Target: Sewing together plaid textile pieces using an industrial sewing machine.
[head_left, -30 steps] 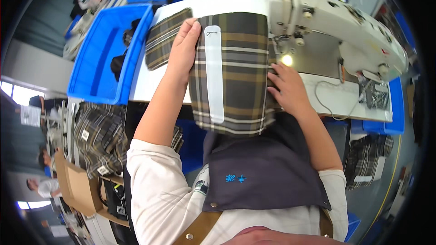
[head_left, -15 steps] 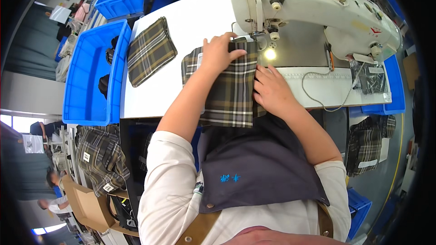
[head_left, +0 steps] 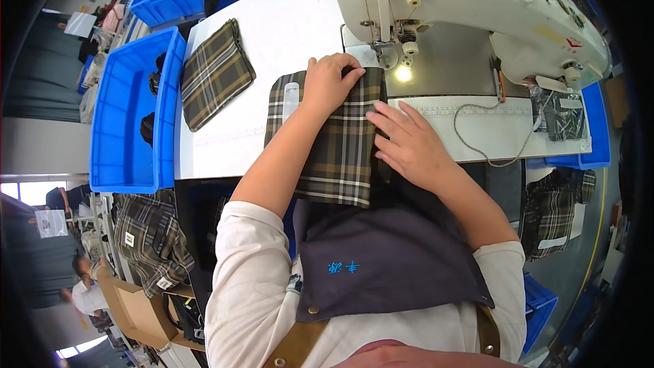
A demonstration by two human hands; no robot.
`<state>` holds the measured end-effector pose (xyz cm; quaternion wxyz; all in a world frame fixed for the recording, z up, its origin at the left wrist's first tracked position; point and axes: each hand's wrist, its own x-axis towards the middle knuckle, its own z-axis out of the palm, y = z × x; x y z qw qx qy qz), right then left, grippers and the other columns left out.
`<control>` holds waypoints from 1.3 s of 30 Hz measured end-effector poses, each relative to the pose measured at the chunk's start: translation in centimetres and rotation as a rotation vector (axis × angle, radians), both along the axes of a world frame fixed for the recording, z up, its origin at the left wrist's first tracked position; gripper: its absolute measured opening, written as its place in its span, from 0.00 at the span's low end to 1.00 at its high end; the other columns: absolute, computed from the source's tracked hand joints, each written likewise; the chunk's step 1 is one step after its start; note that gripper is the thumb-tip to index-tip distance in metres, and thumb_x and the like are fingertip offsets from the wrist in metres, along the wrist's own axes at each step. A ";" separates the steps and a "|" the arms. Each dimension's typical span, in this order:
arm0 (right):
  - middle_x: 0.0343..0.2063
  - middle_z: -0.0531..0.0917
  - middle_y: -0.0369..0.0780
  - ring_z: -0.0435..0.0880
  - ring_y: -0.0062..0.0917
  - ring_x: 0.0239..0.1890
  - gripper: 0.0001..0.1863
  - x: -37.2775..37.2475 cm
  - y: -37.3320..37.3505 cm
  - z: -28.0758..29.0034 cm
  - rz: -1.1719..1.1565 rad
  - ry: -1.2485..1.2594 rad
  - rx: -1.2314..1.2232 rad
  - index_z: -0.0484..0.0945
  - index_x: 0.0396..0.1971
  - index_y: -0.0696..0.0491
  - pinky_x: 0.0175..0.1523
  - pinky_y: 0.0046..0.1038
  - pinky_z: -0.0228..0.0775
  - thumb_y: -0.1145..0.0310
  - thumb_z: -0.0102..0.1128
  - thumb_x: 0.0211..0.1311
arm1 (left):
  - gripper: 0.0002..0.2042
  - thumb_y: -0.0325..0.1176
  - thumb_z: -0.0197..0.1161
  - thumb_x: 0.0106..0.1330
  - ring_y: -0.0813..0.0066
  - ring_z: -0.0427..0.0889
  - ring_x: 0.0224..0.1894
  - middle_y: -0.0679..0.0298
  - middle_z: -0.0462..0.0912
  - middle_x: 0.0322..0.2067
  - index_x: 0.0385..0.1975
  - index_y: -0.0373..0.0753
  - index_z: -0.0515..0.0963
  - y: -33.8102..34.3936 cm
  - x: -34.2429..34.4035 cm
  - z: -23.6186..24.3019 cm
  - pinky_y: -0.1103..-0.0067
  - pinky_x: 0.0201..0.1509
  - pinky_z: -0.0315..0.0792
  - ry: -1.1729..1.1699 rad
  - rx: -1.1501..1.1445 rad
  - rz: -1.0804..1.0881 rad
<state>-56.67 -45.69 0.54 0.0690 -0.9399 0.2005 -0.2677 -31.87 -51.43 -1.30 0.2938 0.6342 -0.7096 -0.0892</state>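
Note:
A plaid fabric piece (head_left: 337,163) in brown, black and white lies on the white table and hangs over its front edge. Its far edge sits just in front of the needle area of a white sewing machine (head_left: 470,7). My left hand (head_left: 330,85) is closed at that far edge, thumb and forefinger pinching the cloth. A pale strip (head_left: 291,102) lies on the piece, left of this hand. Along the right edge of the cloth, my right hand (head_left: 412,146) has its fingers spread, the tips touching or just beside it.
Another plaid piece (head_left: 218,75) lies to the left. Blue bins (head_left: 102,123) flank the table, one holding dark items. Orange-handled snips (head_left: 501,85), a cord (head_left: 460,133) and a clear bag (head_left: 565,116) lie at right. More plaid cloth (head_left: 153,235) hangs low left.
The plaid piece has come toward me, away from the needle area. My left hand's fingers have drawn together on its far edge. My right hand's fingers have lifted and spread.

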 end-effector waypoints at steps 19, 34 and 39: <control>0.56 0.81 0.45 0.78 0.39 0.66 0.16 -0.3 -0.1 -1.4 0.007 -0.023 0.116 0.80 0.39 0.59 0.71 0.43 0.70 0.71 0.72 0.51 | 0.08 0.40 0.72 0.63 0.62 0.82 0.32 0.67 0.84 0.22 0.26 0.45 0.84 -0.3 -1.2 0.9 0.61 0.51 0.61 -0.077 0.047 0.062; 0.58 0.81 0.46 0.77 0.40 0.66 0.19 -0.4 -0.2 -1.1 0.017 -0.014 0.183 0.79 0.39 0.59 0.72 0.44 0.69 0.71 0.75 0.46 | 0.09 0.22 0.67 0.59 0.58 0.81 0.45 0.65 0.86 0.43 0.38 0.42 0.83 1.1 -2.6 0.4 0.66 0.51 0.78 -0.175 -0.227 -0.284; 0.58 0.81 0.47 0.75 0.39 0.68 0.21 -0.3 -0.3 -1.0 -0.022 0.029 0.160 0.81 0.43 0.60 0.74 0.43 0.65 0.67 0.75 0.50 | 0.12 0.27 0.68 0.64 0.59 0.82 0.50 0.64 0.86 0.48 0.47 0.40 0.85 2.0 -2.7 0.4 0.68 0.55 0.78 -0.142 -0.263 -0.225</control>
